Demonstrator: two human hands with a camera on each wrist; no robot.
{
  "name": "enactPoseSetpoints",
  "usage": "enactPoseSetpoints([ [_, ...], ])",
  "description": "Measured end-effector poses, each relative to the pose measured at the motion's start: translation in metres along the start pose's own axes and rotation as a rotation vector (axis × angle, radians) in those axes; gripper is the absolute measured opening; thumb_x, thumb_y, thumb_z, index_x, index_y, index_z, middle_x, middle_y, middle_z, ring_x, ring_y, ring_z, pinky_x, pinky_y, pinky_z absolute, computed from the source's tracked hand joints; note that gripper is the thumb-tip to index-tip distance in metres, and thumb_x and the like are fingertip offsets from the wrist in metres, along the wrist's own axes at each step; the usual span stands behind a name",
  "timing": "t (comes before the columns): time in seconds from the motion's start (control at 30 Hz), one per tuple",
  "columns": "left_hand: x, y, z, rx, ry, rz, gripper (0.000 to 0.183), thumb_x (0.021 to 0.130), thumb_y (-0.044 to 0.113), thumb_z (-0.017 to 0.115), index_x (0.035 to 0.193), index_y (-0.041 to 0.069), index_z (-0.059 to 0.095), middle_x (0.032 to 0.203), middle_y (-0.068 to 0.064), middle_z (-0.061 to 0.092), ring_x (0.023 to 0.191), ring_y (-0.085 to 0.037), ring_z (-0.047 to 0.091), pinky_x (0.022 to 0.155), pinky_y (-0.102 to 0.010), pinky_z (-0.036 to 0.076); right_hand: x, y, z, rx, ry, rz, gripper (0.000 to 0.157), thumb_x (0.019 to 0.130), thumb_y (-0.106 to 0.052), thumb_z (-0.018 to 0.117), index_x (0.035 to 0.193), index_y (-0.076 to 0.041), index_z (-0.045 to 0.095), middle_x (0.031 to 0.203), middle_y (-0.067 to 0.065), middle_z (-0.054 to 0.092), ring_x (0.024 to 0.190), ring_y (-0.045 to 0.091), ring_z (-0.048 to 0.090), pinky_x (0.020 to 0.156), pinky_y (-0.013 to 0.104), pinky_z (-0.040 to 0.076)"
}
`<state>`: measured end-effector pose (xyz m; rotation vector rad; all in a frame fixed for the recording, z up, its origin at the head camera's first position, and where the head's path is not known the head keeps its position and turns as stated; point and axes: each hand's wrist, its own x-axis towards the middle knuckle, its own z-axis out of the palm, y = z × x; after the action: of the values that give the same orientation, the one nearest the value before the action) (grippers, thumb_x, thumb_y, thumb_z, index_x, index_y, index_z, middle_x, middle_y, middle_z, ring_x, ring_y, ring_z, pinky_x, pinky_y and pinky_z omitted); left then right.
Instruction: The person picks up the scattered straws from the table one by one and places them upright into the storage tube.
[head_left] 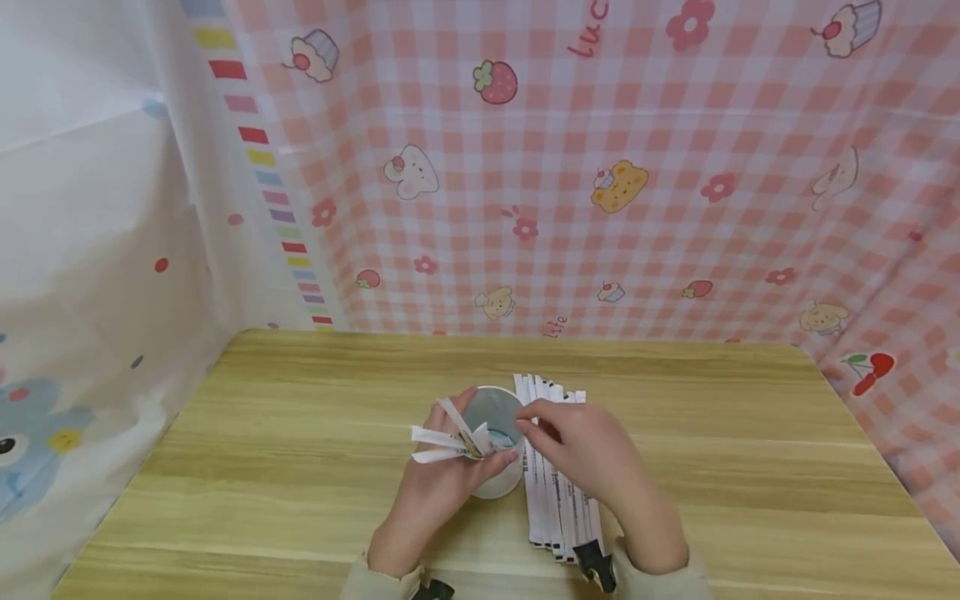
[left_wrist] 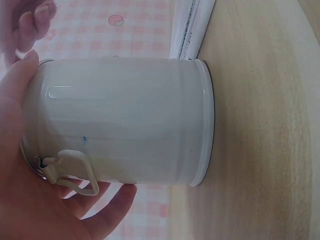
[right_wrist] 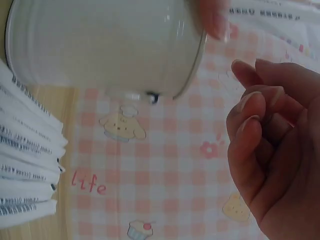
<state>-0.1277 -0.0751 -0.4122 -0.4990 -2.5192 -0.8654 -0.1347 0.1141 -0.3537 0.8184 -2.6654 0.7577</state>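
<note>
1. Head view: white can (head_left: pixel 498 486) is being gripped by L hand (head_left: pixel 450 483), fingers curled round its L side, thumb along near rim. Several thin sachets (head_left: pixel 438 438) are being held in can, leaning out over its L rim. Sachet row (head_left: pixel 553 510) is lying on table (head_left: pixel 300 467) just R of can, long axes running approx. front to back. R hand (head_left: pixel 588 442) is being held above row, can mouth lying to its L, i.e. crosswise to those axes. R hand = nearer to row.
2. L wrist view: can is being clasped near mouth end; wire latch (left_wrist: pixel 49 172) is sitting by L fingers. Base is facing table; contact can't be confirmed.
3. R wrist view: R hand is being held apart from can, fingers loosely bent, thumb/index tips close tog.; nothing is being seen in grip. Row is showing beside can base.
</note>
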Motion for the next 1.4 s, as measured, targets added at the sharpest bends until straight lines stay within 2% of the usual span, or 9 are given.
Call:
enactPoseSetpoints([
  [0.2, -0.001, 0.0, 0.001, -0.03, 0.003, -0.027, 0.084, 0.069, 0.059, 0.063, 0.13, 0.006, 0.041, 0.121, -0.008, 0.044, 0.107, -0.015, 0.042, 0.084, -0.033, 0.044, -0.005, 0.018, -0.012, 0.021, 0.013, 0.154, 0.012, 0.087, -0.029, 0.058, 0.094, -0.021, 0.065, 0.059, -0.014, 0.046, 0.052, 0.003, 0.041, 0.048, 0.022, 0.036],
  [0.4, -0.001, 0.0, 0.0, -0.062, -0.006, -0.046, 0.084, 0.069, 0.058, 0.064, 0.131, 0.006, 0.04, 0.123, -0.009, 0.043, 0.109, -0.017, 0.042, 0.087, -0.034, 0.042, -0.009, 0.037, -0.016, 0.126, -0.04, 0.311, 0.02, 0.089, -0.03, 0.054, 0.103, -0.019, 0.062, 0.069, -0.007, 0.057, 0.059, 0.007, 0.053, 0.054, 0.026, 0.043],
  [0.63, -0.001, 0.0, -0.001, -0.082, -0.007, -0.042, 0.083, 0.069, 0.057, 0.065, 0.13, 0.006, 0.041, 0.121, -0.008, 0.044, 0.106, -0.017, 0.044, 0.085, -0.033, 0.043, -0.011, 0.048, -0.013, 0.176, -0.091, 0.384, 0.023, 0.089, -0.032, 0.054, 0.104, -0.016, 0.061, 0.069, -0.002, 0.059, 0.058, 0.012, 0.055, 0.052, 0.028, 0.043],
  [0.83, -0.001, 0.0, 0.0, -0.068, 0.003, -0.039, 0.083, 0.069, 0.059, 0.064, 0.13, 0.007, 0.042, 0.121, -0.007, 0.045, 0.105, -0.015, 0.043, 0.085, -0.033, 0.043, -0.012, 0.052, -0.008, 0.21, -0.155, 0.437, 0.037, 0.087, -0.034, 0.056, 0.118, -0.014, 0.052, 0.071, -0.001, 0.057, 0.055, 0.015, 0.053, 0.049, 0.027, 0.044],
  [1.03, -0.001, 0.0, 0.0, -0.051, 0.003, -0.048, 0.084, 0.068, 0.06, 0.064, 0.131, 0.008, 0.041, 0.121, -0.007, 0.044, 0.106, -0.015, 0.042, 0.085, -0.033, 0.043, -0.012, 0.054, -0.005, 0.213, -0.232, 0.544, 0.048, 0.086, -0.034, 0.058, 0.127, -0.013, 0.044, 0.074, 0.005, 0.057, 0.053, 0.019, 0.053, 0.048, 0.029, 0.043],
  [1.4, -0.002, 0.0, 0.001, -0.059, -0.006, -0.055, 0.085, 0.068, 0.059, 0.064, 0.131, 0.006, 0.04, 0.123, -0.008, 0.042, 0.107, -0.016, 0.043, 0.087, -0.033, 0.042, -0.013, 0.061, 0.005, 0.234, -0.33, 0.658, 0.052, 0.084, -0.037, 0.059, 0.124, -0.006, 0.048, 0.067, 0.008, 0.056, 0.051, 0.021, 0.052, 0.046, 0.029, 0.041],
])
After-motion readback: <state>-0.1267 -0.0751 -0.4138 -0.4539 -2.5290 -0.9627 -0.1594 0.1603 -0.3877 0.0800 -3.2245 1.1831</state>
